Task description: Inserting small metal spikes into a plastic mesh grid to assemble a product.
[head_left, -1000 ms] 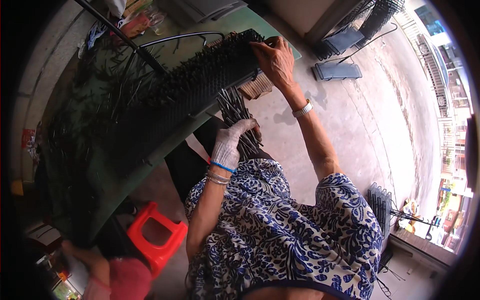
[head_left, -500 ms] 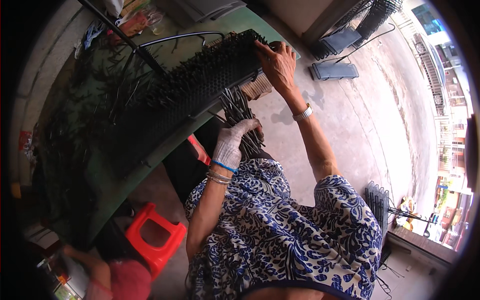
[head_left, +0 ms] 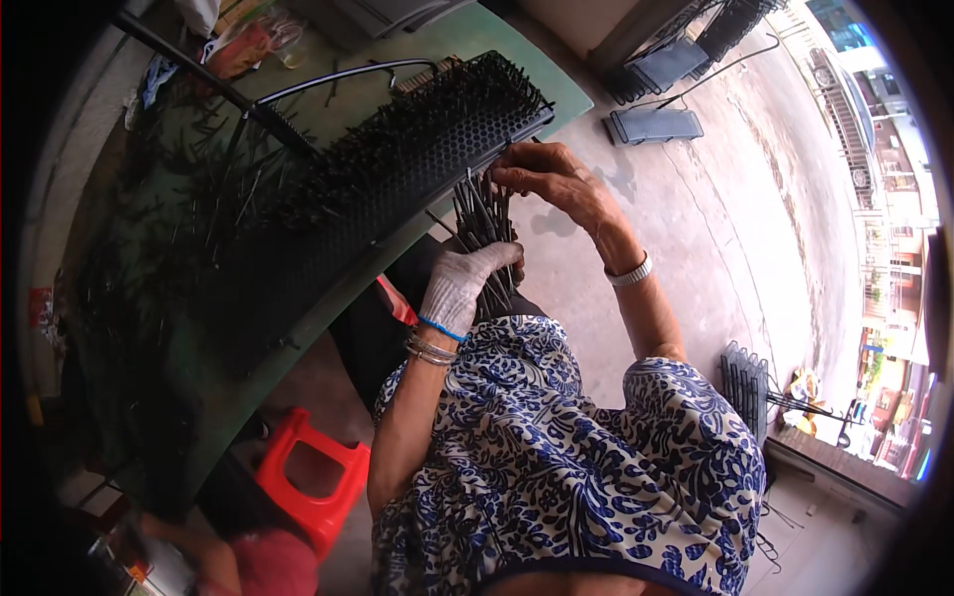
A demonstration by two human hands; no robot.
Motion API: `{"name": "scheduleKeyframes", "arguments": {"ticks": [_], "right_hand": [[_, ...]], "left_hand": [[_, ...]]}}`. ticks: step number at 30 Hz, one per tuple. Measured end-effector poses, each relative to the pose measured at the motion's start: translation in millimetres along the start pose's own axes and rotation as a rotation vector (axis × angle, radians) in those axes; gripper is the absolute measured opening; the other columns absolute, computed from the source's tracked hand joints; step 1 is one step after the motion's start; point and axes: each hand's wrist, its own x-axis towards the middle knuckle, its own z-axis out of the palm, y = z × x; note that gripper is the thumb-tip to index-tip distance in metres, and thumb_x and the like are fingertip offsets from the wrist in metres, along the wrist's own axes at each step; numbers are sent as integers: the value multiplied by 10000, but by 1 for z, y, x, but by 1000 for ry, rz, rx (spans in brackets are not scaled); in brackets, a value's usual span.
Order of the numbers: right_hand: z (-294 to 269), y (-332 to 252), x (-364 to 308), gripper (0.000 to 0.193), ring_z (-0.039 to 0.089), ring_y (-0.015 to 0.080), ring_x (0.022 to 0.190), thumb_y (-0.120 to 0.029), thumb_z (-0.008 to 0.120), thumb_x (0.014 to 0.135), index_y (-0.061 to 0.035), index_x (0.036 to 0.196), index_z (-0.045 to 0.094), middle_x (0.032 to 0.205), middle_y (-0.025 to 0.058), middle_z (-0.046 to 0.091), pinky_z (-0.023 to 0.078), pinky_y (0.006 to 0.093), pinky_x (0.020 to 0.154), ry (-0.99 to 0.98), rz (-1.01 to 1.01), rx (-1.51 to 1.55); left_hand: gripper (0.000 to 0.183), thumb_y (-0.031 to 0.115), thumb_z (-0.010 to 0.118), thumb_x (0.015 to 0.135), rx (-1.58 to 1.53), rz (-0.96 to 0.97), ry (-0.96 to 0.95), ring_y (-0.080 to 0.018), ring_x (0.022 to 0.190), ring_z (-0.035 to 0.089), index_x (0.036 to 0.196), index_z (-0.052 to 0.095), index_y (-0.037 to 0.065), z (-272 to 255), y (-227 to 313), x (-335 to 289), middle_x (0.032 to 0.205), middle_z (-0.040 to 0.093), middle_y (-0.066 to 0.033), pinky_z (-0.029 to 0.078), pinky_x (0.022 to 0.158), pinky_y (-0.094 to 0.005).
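A loose bundle of thin dark rods (head_left: 481, 214) is gripped in my left hand (head_left: 463, 283), which wears a whitish knit glove. My bare right hand (head_left: 566, 189) is at the upper end of this bundle, its thumb and fingers pinched near the rod tips; whether it has hold of a rod is hidden. Just beyond both hands lies a long black perforated panel (head_left: 467, 139) with rows of holes. Many short dark rods (head_left: 368, 154) stand upright in its far part, densely packed.
The panel rests on a green table (head_left: 328, 308) strewn with more dark rods. A black metal stand (head_left: 214, 79) rises over it. A red plastic stool (head_left: 313, 477) stands at lower left, beside another person in red (head_left: 268, 561). Dark racks (head_left: 656, 124) lie on the concrete floor.
My right hand has drawn back from the panel's far right end to the tips of the bundle. The left hand stays around the rods, almost where it was.
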Motion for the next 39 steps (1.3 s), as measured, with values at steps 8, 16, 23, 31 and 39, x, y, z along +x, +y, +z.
{"name": "scheduleKeyframes", "arguments": {"ticks": [8, 16, 23, 31, 39], "right_hand": [[1, 19, 7, 264, 595, 110, 717, -240, 584, 932, 14, 918, 654, 744, 68, 636, 480, 279, 644, 126, -119, -108], [9, 17, 5, 214, 584, 102, 707, -193, 606, 929, 17, 938, 650, 765, 42, 642, 483, 271, 631, 122, -94, 67], [8, 19, 4, 201, 587, 101, 715, -167, 615, 925, 33, 930, 628, 776, 44, 632, 484, 260, 642, 165, -26, 88], [6, 25, 11, 226, 588, 96, 686, -225, 641, 918, -4, 876, 618, 775, 31, 630, 482, 246, 640, 209, 26, 299], [7, 30, 3, 220, 564, 100, 701, -212, 602, 950, 7, 929, 616, 793, 27, 616, 468, 251, 661, 282, -12, 306]], "left_hand": [[157, 161, 739, 751, -131, -8, 32, -121, 569, 630, 764, 697, 10, 4, 0, 9, 696, 682, -57, 494, 535, -248], [103, 83, 740, 744, -64, -81, 18, -140, 580, 642, 772, 669, 13, -5, 5, 11, 699, 670, -60, 520, 561, -262], [147, 148, 723, 750, -7, 35, -9, -108, 581, 605, 700, 662, 25, 0, 8, 8, 657, 650, -31, 479, 589, -240], [209, 208, 676, 817, -120, 91, -106, -115, 608, 616, 735, 673, 15, -10, 7, 17, 681, 660, -45, 486, 601, -236], [174, 150, 678, 833, -312, -62, -83, -182, 643, 652, 839, 681, -23, -8, 1, 21, 745, 681, -108, 537, 637, -280]]}}
